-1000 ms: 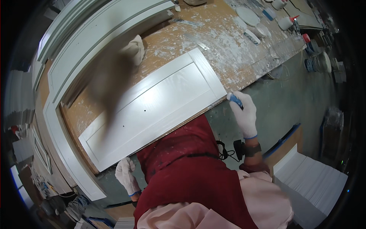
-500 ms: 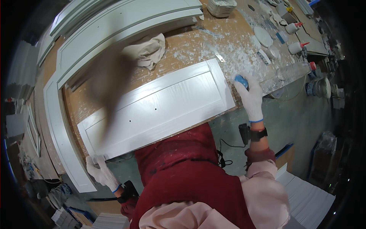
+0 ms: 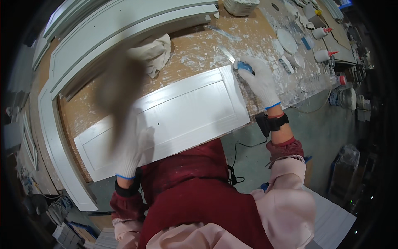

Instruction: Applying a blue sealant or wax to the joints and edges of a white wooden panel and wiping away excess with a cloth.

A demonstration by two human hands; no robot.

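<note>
A white framed panel point(image 3: 182, 112) lies across the bench in front of me. My left hand point(image 3: 134, 143), in a white knit glove, is over its left half, palm side toward the panel and fingers stretched out. A brown blur hides part of that hand, and whether it touches the surface I cannot tell. Beyond the panel's far right corner, my gloved right hand point(image 3: 259, 81) is closed on a small blue block point(image 3: 244, 67). A flat metal blade point(image 3: 226, 54) lies on the bench right beside that hand.
More white panels point(image 3: 124, 29) are stacked at the far left, and one long panel point(image 3: 62, 145) runs along the left. A cream cloth point(image 3: 153, 56) lies behind the panel. Glue bottles point(image 3: 323, 55), a clear plastic bottle point(image 3: 319, 82) and a round lid point(image 3: 286, 40) crowd the right.
My left hand has left the panel's near left corner and moved up over its face. My right hand has carried the blue block left and away from me, toward the panel's far right corner.
</note>
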